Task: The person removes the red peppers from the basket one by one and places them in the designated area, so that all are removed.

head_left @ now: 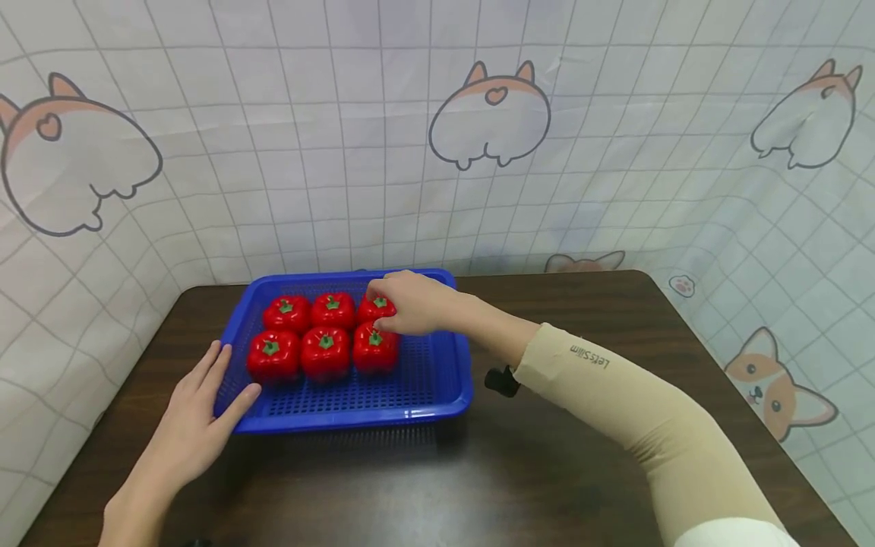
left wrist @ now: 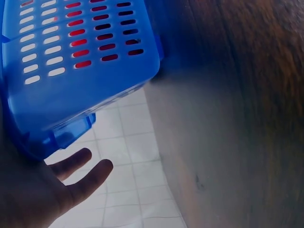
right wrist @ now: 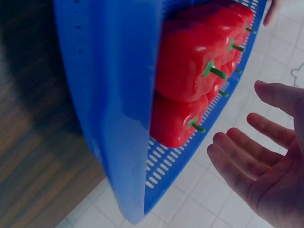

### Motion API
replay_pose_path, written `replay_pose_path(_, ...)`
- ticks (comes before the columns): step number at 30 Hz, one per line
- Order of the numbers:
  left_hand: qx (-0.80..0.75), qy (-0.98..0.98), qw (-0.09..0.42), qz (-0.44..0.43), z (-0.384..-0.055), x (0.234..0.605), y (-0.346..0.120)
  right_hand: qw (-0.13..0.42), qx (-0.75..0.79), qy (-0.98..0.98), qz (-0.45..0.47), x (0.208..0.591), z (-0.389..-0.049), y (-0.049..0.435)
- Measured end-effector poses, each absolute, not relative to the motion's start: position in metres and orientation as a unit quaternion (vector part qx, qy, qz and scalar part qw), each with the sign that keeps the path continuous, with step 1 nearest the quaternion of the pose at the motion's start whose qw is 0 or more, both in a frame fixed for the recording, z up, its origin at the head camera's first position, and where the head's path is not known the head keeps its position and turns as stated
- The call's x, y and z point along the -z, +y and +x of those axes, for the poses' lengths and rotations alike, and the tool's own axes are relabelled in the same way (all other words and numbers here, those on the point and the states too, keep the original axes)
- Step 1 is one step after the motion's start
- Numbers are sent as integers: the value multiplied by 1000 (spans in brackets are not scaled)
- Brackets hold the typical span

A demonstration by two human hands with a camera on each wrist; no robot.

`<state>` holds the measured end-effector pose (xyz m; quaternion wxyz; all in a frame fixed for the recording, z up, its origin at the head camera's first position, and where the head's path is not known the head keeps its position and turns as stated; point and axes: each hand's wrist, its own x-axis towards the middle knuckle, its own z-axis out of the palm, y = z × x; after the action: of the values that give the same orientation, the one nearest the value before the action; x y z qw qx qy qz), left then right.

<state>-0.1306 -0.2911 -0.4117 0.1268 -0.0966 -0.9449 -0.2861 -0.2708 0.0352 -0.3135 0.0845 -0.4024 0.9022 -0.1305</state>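
A blue basket (head_left: 342, 418) holds several red bell peppers (head_left: 326, 354) with green stems, set in two rows on its left and middle part. My left hand (head_left: 194, 418) lies along the basket's left rim, fingers straight and thumb at the front corner. From below, the left wrist view shows two of its fingers (left wrist: 97, 175) extended beside the basket wall (left wrist: 95, 85). Over the rightmost peppers reaches my right hand (head_left: 417, 302), partly covering the back one (head_left: 374, 307). In the right wrist view, that hand (right wrist: 270, 156) has spread, slightly bent fingers, apart from the peppers (right wrist: 187, 61).
The basket stands on a dark wooden table (head_left: 547, 471), near its back edge. Behind and beside it hangs a white gridded cloth (head_left: 342, 152) with cartoon dogs. A small black object (head_left: 502, 381) shows by the right forearm.
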Motion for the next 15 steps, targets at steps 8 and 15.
replay_pose_path(8,282,-949,115,-84,-129,412,-292,100,113,900,-408,321,-274,15)
replay_pose_path(15,279,-950,117,-82,-131,414,-292,115,66,908,-397,326,-273,3)
